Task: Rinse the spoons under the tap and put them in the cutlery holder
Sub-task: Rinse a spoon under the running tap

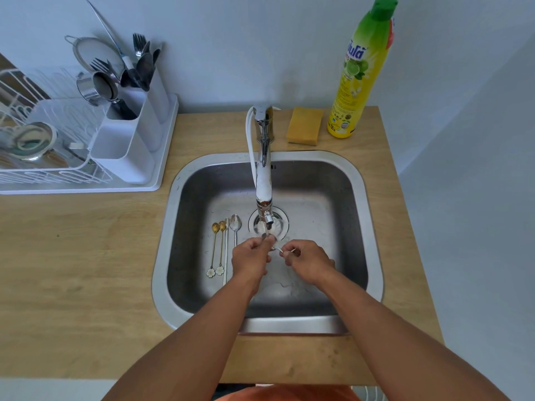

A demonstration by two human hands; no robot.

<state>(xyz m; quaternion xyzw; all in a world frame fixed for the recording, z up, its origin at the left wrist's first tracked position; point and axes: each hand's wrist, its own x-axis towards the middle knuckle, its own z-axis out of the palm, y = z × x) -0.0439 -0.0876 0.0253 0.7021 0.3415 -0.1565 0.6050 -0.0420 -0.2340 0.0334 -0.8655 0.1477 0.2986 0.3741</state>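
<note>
- Both bare forearms reached from the near edge of the tabletop (86, 256) over the steel sink (362, 198), converging under the tap (264, 180).
- The left hand (250, 260) was curled, fingertips pinched on the bowl end of a small spoon (276, 249) in the running water.
- The right hand (308, 261) was curled too, thumb and forefinger gripping the same spoon's handle.
- Four more spoons (224, 241) lay side by side on the sink floor, left of the drain.
- The white cutlery holder (130, 140), holding forks and spoons, stood at the tabletop's far left, in a dish rack (43, 169).
</note>
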